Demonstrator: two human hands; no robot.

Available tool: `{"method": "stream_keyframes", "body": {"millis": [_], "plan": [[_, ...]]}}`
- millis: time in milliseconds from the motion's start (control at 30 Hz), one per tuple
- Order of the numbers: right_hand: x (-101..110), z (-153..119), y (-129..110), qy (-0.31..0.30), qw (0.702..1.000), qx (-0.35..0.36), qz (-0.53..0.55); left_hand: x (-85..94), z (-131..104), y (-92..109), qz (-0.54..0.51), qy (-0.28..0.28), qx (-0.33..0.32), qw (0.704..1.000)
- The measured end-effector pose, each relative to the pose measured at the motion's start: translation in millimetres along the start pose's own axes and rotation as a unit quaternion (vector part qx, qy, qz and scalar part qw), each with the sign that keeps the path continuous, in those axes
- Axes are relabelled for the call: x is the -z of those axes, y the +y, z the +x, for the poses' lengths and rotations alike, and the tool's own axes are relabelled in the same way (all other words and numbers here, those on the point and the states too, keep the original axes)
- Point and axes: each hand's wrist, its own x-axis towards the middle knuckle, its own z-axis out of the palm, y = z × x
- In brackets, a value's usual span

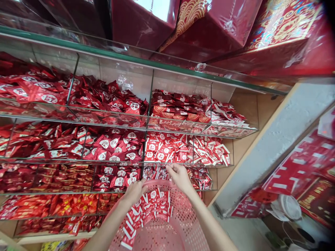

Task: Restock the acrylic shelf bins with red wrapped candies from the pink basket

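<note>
A pink perforated basket (190,223) is at the bottom centre, with red and white packets (157,205) heaped along its far and left inner side. My left hand (135,191) is at the basket's far left rim, fingers closed on it. Just above the far right rim is my right hand (179,176), its thumb and fingers pinched together in front of a shelf bin of small red packets (201,176); anything between the fingertips is too small to make out.
Clear-fronted shelf bins of red packets (113,143) fill the wall ahead. A glass shelf edge (146,61) runs above, holding large red boxes (204,31). On the right stand a pale wall post (264,139) and a white roll-like object (289,207).
</note>
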Motion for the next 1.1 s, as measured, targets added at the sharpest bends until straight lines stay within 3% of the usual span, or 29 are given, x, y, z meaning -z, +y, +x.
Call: {"method": "stream_keyframes", "body": {"millis": [133,233,400,567,800,1100], "plan": [[8,7,-32,0.043,0.99,0.104,-0.087,0.8,0,0,-0.003,-0.012,0.004,1.0],[9,19,-54,0.046,0.966,0.171,-0.19,0.6,0,1,-0.008,-0.013,0.007,1.0],[10,45,-70,-0.022,0.911,0.209,-0.354,-3.4,0,-1,-0.02,-0.005,0.014,1.0],[11,52,-71,-0.088,0.871,0.231,-0.424,-5.0,0,-2,-0.018,-0.01,0.023,1.0],[20,48,-68,-0.103,0.873,0.27,-0.392,-6.1,1,-3,-0.029,0.003,0.011,1.0],[38,38,-64,-0.104,0.905,0.299,-0.285,-1.0,0,1,-0.007,-0.014,0.026,1.0]]}}
